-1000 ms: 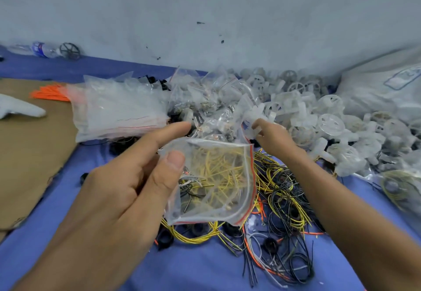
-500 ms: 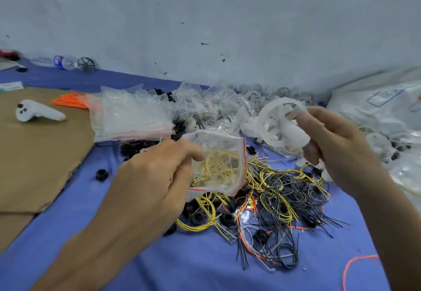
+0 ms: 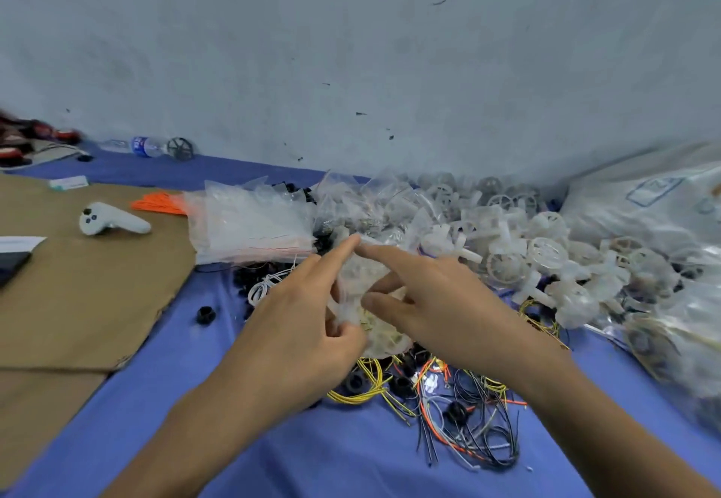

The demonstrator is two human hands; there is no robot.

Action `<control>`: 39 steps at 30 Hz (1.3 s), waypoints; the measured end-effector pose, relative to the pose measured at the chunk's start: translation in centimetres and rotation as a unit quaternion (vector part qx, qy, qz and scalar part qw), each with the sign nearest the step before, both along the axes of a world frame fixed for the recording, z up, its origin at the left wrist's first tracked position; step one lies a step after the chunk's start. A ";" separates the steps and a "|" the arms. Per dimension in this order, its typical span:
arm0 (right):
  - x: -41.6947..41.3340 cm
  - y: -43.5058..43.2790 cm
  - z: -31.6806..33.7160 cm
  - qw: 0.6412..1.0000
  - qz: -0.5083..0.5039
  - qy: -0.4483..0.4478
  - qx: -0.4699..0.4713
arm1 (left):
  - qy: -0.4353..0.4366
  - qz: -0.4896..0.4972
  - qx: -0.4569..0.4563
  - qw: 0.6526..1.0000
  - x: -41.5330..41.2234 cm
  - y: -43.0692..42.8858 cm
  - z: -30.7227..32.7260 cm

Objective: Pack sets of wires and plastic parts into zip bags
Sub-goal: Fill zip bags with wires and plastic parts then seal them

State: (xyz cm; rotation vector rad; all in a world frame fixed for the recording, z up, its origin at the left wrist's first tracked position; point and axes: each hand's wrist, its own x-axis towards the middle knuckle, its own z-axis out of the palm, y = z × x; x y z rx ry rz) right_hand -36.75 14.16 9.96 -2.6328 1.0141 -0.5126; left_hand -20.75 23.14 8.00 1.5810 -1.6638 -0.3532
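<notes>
Your two hands meet at the middle of the view with the zip bag [image 3: 380, 335] squeezed between them, held up just above the desk [image 3: 234, 439]. Your left hand [image 3: 304, 326] pinches the bag's left side with thumb and curled fingers, its index finger sticking straight out toward 12 o'clock. Your right hand [image 3: 444, 302] grips the other side, thumb across the front, index finger also stretched out so both fingertips nearly touch above the bag. It's blurry, so all you can make out inside is something pale with a bit of yellow.

Right under the bag, at 5 o'clock from your hands, is the tangle of wires [image 3: 460, 408] in yellow, black and orange. The heap of white plastic wheels [image 3: 542, 251] sits at 2 o'clock, with a big pale sack [image 3: 643, 201] behind it. A stack of empty bags [image 3: 249, 224] lies at 10 o'clock, orange strands [image 3: 160, 201] just beside it. Further toward 9 o'clock there's cardboard [image 3: 78, 294] with a white controller [image 3: 111, 220] on it, and a black ring [image 3: 205, 314] sits near the cardboard's edge. A bottle [image 3: 136, 145] lies by the wall at 10 o'clock.
</notes>
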 end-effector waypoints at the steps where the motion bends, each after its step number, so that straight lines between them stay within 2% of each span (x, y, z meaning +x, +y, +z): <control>1: 0.0 0.0 0.0 1.000 0.016 0.010 0.010 | 0.008 0.004 0.002 1.000 0.2 -0.1 0.0; 3: -0.3 -0.7 -0.1 1.000 0.017 -0.013 0.006 | 0.031 0.011 0.010 0.999 0.6 -0.4 -0.1; 5: -1.2 -2.0 0.0 0.995 -0.008 -0.100 0.019 | 0.063 0.013 0.014 0.998 1.0 -0.8 -0.4; 7: -2.5 -4.5 0.0 0.982 -0.048 -0.182 0.028 | 0.106 0.008 0.022 0.994 1.4 -1.2 -0.5; 9: -4.0 -8.0 -0.6 0.973 -0.109 -0.205 0.001 | 0.141 0.001 0.028 0.990 1.5 -1.5 -0.2; 11: -5.4 -12.4 -2.0 0.972 -0.177 -0.154 -0.017 | 0.158 -0.002 0.018 0.987 1.9 -1.9 0.1; 13: -6.3 -17.0 -4.4 0.970 -0.235 -0.053 -0.019 | 0.168 -0.013 0.011 0.986 2.4 -2.4 0.1; 17: -5.9 -24.5 -9.4 0.969 -0.201 0.144 -0.016 | 0.197 -0.024 -0.017 0.980 3.2 -3.5 -0.9; 21: -4.5 -28.3 -12.8 0.950 -0.194 0.245 0.004 | 0.177 0.006 -0.034 0.984 3.7 -3.7 -2.3; 23: -4.3 -29.1 -13.2 0.949 -0.201 0.243 -0.010 | 0.171 0.010 -0.038 0.985 3.8 -3.6 -2.5; 25: -4.5 -28.6 -12.2 0.959 -0.200 0.200 0.000 | 0.163 0.008 -0.040 0.986 3.9 -3.6 -2.6; 27: -5.0 -27.0 -10.3 0.971 -0.203 0.121 0.032 | 0.155 0.003 -0.047 0.987 3.9 -3.5 -2.6; 30: -6.6 -22.4 -7.0 0.977 -0.192 -0.051 0.077 | 0.151 -0.006 -0.051 0.987 3.4 -3.3 -2.2; 32: -7.7 -18.4 -4.6 0.966 -0.145 -0.177 0.121 | 0.155 -0.010 -0.041 0.987 3.0 -3.0 -1.9; 34: -8.5 -14.6 -2.3 0.937 -0.097 -0.291 0.168 | 0.158 -0.014 -0.026 0.987 2.7 -2.7 -1.7; 36: -9.2 -11.2 -0.2 0.891 -0.033 -0.386 0.237 | 0.152 -0.016 -0.014 0.988 2.4 -2.1 -1.6; 39: -9.2 -6.8 2.0 0.806 0.089 -0.458 0.365 | 0.170 -0.012 0.007 0.985 1.9 -1.1 -1.8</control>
